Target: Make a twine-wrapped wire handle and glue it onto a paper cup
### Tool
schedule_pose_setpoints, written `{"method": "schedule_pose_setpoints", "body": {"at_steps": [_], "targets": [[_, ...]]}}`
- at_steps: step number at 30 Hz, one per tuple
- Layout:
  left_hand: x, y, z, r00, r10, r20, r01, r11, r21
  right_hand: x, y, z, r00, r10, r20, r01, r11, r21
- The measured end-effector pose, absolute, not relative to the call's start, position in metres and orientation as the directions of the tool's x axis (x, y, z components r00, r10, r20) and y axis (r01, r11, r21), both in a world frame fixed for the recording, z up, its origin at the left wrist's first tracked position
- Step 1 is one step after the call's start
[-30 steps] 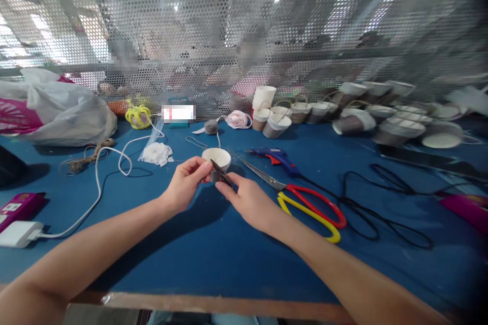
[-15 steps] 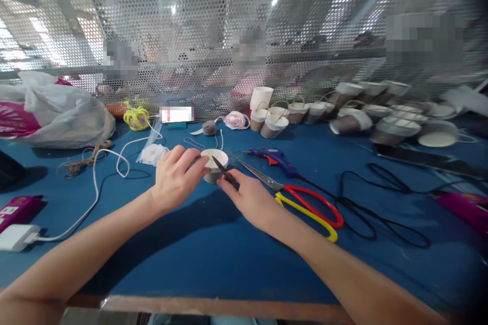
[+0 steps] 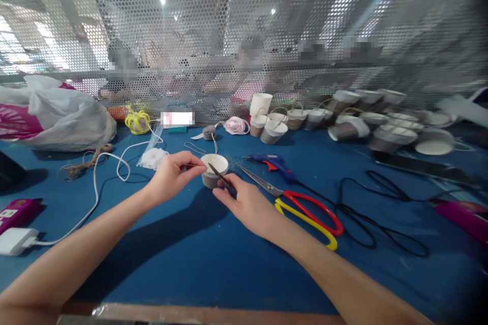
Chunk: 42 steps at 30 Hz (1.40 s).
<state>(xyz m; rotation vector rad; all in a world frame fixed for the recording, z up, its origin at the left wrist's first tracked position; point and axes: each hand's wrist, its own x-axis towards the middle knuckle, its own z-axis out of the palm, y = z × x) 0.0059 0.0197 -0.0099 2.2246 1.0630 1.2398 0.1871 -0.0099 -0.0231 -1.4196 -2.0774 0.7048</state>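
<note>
Since half a second ago, the left hand (image 3: pixel 172 175) has turned and drawn slightly leftward from over the cup's mouth, and its thumb and fingertips now come together by the left side of the rim. What, if anything, they pinch is too fine to tell, though a thin strand seems to lie there. The right hand (image 3: pixel 247 206) is closed around a dark, slim, pointed hand tool (image 3: pixel 220 176), whose tip reaches over the cup's mouth, close to the left fingertips.

Between the two grips, on the blue tabletop (image 3: pixel 179 264), stands the small white paper-like cup with a grey band round its lower wall (image 3: pixel 211 180). Just beyond it are a pale cord (image 3: pixel 214 146) and a small grey ball of yarn or ribbon (image 3: pixel 209 133). Right of the right hand's tool lie a blue glue gun with a red trigger (image 3: pixel 273 162) and large metal scissors with red and yellow handles (image 3: pixel 279 191).

Judging by its look, the cup is light and thin-walled, likely to slide or tip at a nudge and to dent under a hard squeeze. Its banded lower wall seems the best hold, taken gently from opposite sides.
</note>
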Motion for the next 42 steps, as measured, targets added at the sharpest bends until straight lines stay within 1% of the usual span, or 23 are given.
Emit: {"method": "schedule_pose_setpoints", "body": {"at_steps": [1, 3, 4, 5, 6, 8, 10, 12, 14, 16, 17, 18, 19, 21, 22, 23, 24, 26, 28, 32, 36, 39, 42], "targets": [[0.003, 0.019, -0.008, 0.373, 0.684, 0.627, 0.498, -0.718, 0.486, 0.187, -0.01, -0.023, -0.316, 0.943, 0.104, 0.673, 0.3, -0.676], [-0.001, 0.019, -0.005, 0.482, 0.526, 0.701, 0.578, -0.792, 0.197, 0.188, -0.009, -0.022, -0.315, 0.947, 0.063, 0.688, 0.273, -0.672], [-0.003, 0.019, -0.004, 0.524, 0.472, 0.709, 0.596, -0.798, 0.091, 0.188, -0.009, -0.021, -0.315, 0.948, 0.044, 0.698, 0.263, -0.666], [-0.004, 0.02, -0.004, 0.548, 0.443, 0.709, 0.612, -0.791, 0.022, 0.189, -0.009, -0.021, -0.318, 0.948, 0.027, 0.712, 0.258, -0.654], [-0.006, 0.02, -0.003, 0.552, 0.434, 0.712, 0.63, -0.776, -0.016, 0.19, -0.009, -0.02, -0.323, 0.946, 0.013, 0.729, 0.257, -0.634], [-0.01, 0.023, -0.001, 0.511, 0.455, 0.729, 0.68, -0.733, -0.019, 0.192, -0.01, -0.02, -0.334, 0.943, 0.009, 0.774, 0.279, -0.568], [-0.013, 0.024, 0.003, 0.448, 0.491, 0.747, 0.72, -0.693, 0.023, 0.192, -0.013, -0.021, -0.363, 0.931, 0.028, 0.827, 0.336, -0.45], [-0.015, 0.023, 0.007, 0.424, 0.511, 0.748, 0.726, -0.685, 0.057, 0.189, -0.018, -0.025, -0.396, 0.918, 0.025, 0.88, 0.388, -0.273], [-0.015, 0.02, 0.009, 0.446, 0.508, 0.737, 0.693, -0.717, 0.075, 0.183, -0.024, -0.032, -0.407, 0.913, 0.027, 0.908, 0.408, -0.091], [-0.013, 0.017, 0.009, 0.49, 0.494, 0.718, 0.649, -0.757, 0.079, 0.179, -0.028, -0.037, -0.429, 0.901, 0.057, 0.902, 0.431, -0.013], [-0.012, 0.015, 0.008, 0.512, 0.486, 0.708, 0.634, -0.77, 0.07, 0.178, -0.028, -0.039, -0.436, 0.897, 0.072, 0.899, 0.438, -0.016], [-0.011, 0.013, 0.008, 0.532, 0.475, 0.7, 0.627, -0.777, 0.051, 0.179, -0.027, -0.038, -0.445, 0.892, 0.083, 0.892, 0.45, -0.047], [-0.01, 0.012, 0.007, 0.553, 0.463, 0.693, 0.628, -0.778, 0.019, 0.18, -0.026, -0.035, -0.456, 0.885, 0.092, 0.879, 0.465, -0.109], [-0.008, 0.009, 0.007, 0.594, 0.427, 0.682, 0.638, -0.766, -0.076, 0.186, -0.021, -0.025, -0.45, 0.886, 0.115, 0.825, 0.462, -0.325], [-0.007, 0.007, 0.007, 0.617, 0.403, 0.676, 0.638, -0.759, -0.13, 0.189, -0.018, -0.018, -0.424, 0.895, 0.137, 0.772, 0.437, -0.463], [-0.006, 0.005, 0.006, 0.643, 0.378, 0.666, 0.631, -0.754, -0.181, 0.191, -0.016, -0.011, -0.348, 0.925, 0.155, 0.711, 0.368, -0.599], [-0.004, 0.003, 0.006, 0.669, 0.353, 0.654, 0.619, -0.752, -0.228, 0.193, -0.013, -0.005, -0.277, 0.947, 0.162, 0.64, 0.307, -0.704], [-0.001, -0.001, 0.005, 0.716, 0.313, 0.624, 0.589, -0.75, -0.299, 0.192, -0.011, 0.005, -0.194, 0.97, 0.145, 0.517, 0.227, -0.826], [0.001, -0.003, 0.003, 0.742, 0.29, 0.604, 0.571, -0.746, -0.343, 0.189, -0.011, 0.008, -0.164, 0.98, 0.109, 0.443, 0.172, -0.88], [0.004, -0.003, -0.004, 0.74, 0.256, 0.621, 0.572, -0.726, -0.382, 0.187, -0.011, 0.003, -0.148, 0.989, 0.027, 0.315, 0.073, -0.946], [0.005, -0.001, -0.006, 0.735, 0.229, 0.639, 0.58, -0.701, -0.416, 0.19, -0.008, -0.004, -0.163, 0.987, 0.012, 0.177, 0.042, -0.983], [0.006, 0.001, -0.007, 0.704, 0.216, 0.677, 0.597, -0.697, -0.398, 0.192, -0.007, -0.006, -0.178, 0.984, 0.028, 0.024, 0.033, -0.999], [0.006, 0.002, -0.009, 0.642, 0.208, 0.738, 0.617, -0.711, -0.337, 0.193, -0.008, -0.003, -0.202, 0.979, 0.011, -0.105, -0.011, -0.994]]}}
